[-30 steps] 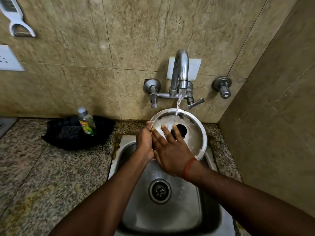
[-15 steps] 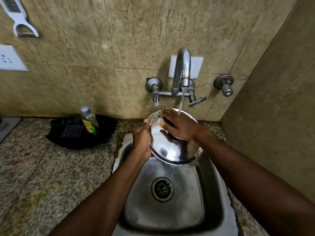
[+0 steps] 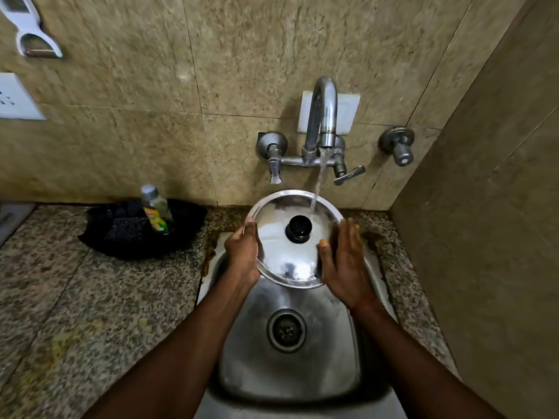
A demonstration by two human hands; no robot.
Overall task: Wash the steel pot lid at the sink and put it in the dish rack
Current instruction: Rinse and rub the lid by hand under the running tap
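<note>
The round steel pot lid (image 3: 284, 255) with a black knob (image 3: 298, 228) is held tilted over the steel sink (image 3: 290, 367), knob side facing me. Water from the tap (image 3: 322, 116) falls onto its upper right part. My left hand (image 3: 242, 255) grips the lid's left rim. On the right rim rests my right hand (image 3: 344, 264), fingers stretched flat and thumb on the lid's face. No dish rack is in view.
A black tray (image 3: 106, 240) holding a scrub pad and a dish soap bottle (image 3: 155, 211) sits on the granite counter (image 3: 75, 297) left of the sink. Tiled walls close in behind and on the right. A wall valve (image 3: 399, 146) sticks out right of the tap.
The lid has been turned over from its shiny underside to its knob side. My right hand moved from the lid's top edge down to its right rim.
</note>
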